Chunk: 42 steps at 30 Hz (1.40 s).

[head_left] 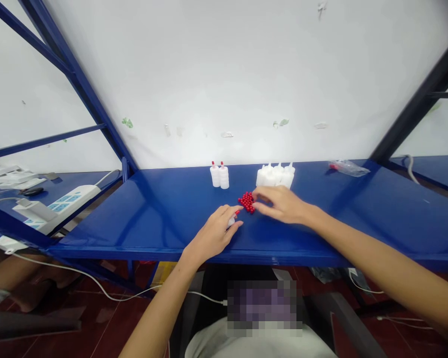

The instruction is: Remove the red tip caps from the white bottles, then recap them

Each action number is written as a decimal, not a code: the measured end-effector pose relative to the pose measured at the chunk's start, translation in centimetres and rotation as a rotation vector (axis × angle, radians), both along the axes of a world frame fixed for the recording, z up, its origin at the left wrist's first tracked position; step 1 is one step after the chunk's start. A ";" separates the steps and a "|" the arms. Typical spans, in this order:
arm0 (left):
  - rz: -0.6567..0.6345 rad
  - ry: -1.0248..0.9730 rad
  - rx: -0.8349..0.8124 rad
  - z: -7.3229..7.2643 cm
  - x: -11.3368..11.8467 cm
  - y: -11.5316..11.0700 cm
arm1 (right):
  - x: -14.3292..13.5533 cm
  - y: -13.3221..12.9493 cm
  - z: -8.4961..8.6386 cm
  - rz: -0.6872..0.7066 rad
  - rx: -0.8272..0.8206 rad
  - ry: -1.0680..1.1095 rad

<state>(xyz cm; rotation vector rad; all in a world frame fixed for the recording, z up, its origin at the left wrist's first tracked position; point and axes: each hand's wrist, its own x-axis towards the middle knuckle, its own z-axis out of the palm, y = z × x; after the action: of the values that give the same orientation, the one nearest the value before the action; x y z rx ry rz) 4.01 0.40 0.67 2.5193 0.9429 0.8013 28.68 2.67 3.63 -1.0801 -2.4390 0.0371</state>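
- Along the left edge of the blue table, a broad stretch is left open from front to back.
- Near the back edge, passage is blocked by two red-tipped bottles and a cluster of white bottles — a gap is left between them.
- The middle is occupied by red pieces, flanked by the left hand and right hand.
- The back right corner is partly obstructed by a plastic bag.
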 end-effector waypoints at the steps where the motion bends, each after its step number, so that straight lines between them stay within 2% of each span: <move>1: -0.004 0.007 -0.009 0.0 0.0 0.0 | -0.7 -0.2 -0.5 0.064 -0.015 -0.018; 5: 0.002 -0.008 -0.117 0.1 0.0 -0.1 | -2.6 -0.5 -1.9 0.216 0.047 -0.106; 8: -0.007 0.025 -0.148 0.1 0.0 -0.1 | -2.9 -0.7 -2.1 0.273 0.054 -0.129; 10: -0.029 0.063 -0.115 0.1 0.0 -0.1 | -3.2 -0.9 -1.9 0.310 -0.033 -0.087; 15: -0.055 0.098 0.053 -0.2 0.0 -0.1 | -4.1 -1.6 -1.3 0.365 -0.369 0.186; 18: -0.032 0.120 0.129 -0.1 -0.2 -0.2 | -3.6 -1.2 -1.4 0.307 -0.547 0.318; 21: -0.001 0.133 0.156 0.1 -0.3 -0.4 | -2.0 -0.2 -1.3 0.179 -0.521 0.402; 23: 0.015 0.115 0.115 0.2 -0.2 -0.5 | -0.7 0.4 -0.9 0.097 -0.373 0.289; 25: 0.043 0.094 0.055 0.3 -0.1 -0.4 | 0.2 0.9 -0.5 0.007 -0.245 0.077; 29: 0.105 0.076 -0.020 0.3 0.0 -0.3 | 0.6 1.2 -0.5 -0.122 -0.205 -0.237; 32: 0.107 0.052 -0.049 0.3 0.1 -0.3 | 0.4 1.4 -0.9 -0.159 -0.233 -0.278; 42: 0.042 0.057 -0.061 0.4 0.1 -0.2 | 0.7 1.8 -0.6 -0.118 -0.427 -0.089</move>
<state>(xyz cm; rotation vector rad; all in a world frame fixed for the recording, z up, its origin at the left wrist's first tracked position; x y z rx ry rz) 4.11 0.19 1.09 2.4894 1.0261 0.7049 29.37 4.47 3.02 -1.4301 -2.5042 0.5017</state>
